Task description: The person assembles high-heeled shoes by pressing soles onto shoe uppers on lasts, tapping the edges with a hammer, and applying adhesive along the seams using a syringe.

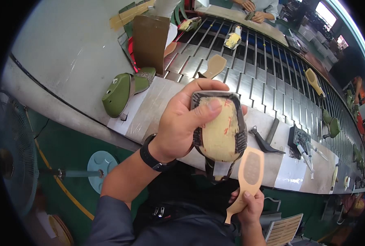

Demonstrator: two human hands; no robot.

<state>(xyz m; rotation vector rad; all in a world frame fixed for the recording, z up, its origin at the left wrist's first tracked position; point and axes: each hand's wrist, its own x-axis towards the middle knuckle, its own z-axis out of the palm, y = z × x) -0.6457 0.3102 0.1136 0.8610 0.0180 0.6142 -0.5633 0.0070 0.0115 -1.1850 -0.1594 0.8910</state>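
My left hand [178, 123] is wrapped round a dark shoe upper on its last, turned bottom up. The shoe's cream underside [221, 141] faces me, with red marks on it and dark edges folded in round it. My left thumb lies across that underside. Lower and to the right, my right hand [251, 207] grips a tan shoe sole [251, 170] by its narrow end. The sole's wide end points up beside the shoe and has a browner oval patch. I cannot tell whether the sole touches the shoe.
A green shoe [119, 95] stands on the bench at left, near a brown cardboard piece [149, 43]. A hammer [268, 139] and a black block [299, 137] with brush-like tools lie at right. Beyond runs a slatted conveyor [252, 78] carrying soles and shoes. Another person's hands [254, 10] work across it.
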